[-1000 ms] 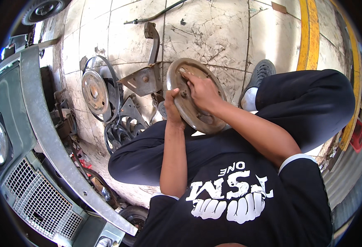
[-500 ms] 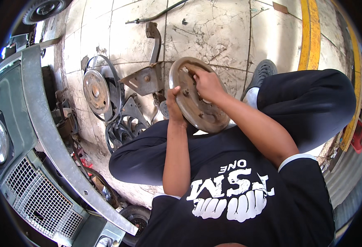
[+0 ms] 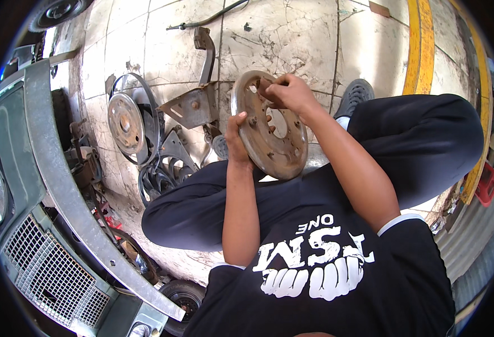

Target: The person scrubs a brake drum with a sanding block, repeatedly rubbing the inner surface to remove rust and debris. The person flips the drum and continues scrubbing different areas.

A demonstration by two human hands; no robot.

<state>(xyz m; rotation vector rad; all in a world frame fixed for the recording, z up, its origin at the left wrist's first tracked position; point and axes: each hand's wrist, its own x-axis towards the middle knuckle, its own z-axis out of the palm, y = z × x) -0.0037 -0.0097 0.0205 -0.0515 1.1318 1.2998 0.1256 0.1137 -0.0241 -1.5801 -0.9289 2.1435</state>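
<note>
**Rust-stained steel disc (image 3: 258, 143) stands tilted over the crossed legs**

From my remote seat, the largest thing I see is the green vehicle front (image 3: 17, 126), cut off by the dark fisheye rim at left; its metal bumper (image 3: 53, 132) hides part of the clutter behind it. A tyre (image 3: 184, 300) beside the shirt is partly covered. The folded legs (image 3: 421, 137) in dark trousers hide much of the tiled floor (image 3: 283, 42), and only part of one dark sneaker (image 3: 358, 96) shows.

The disc is in front of the lap, right of a rusty pedal bracket (image 3: 193, 106). It looks brown and worn, with a paler, shinier rim, a large central hole, smaller openings and several studs or bolts on its face.

The left hand (image 3: 237, 137) is closed around the disc's left edge, thumb in front; I can't see its other fingers. The right hand (image 3: 293, 96), fingers curled, pinches a small brown piece (image 3: 265, 88) at the upper face. I can't make out that piece's material.
</note>
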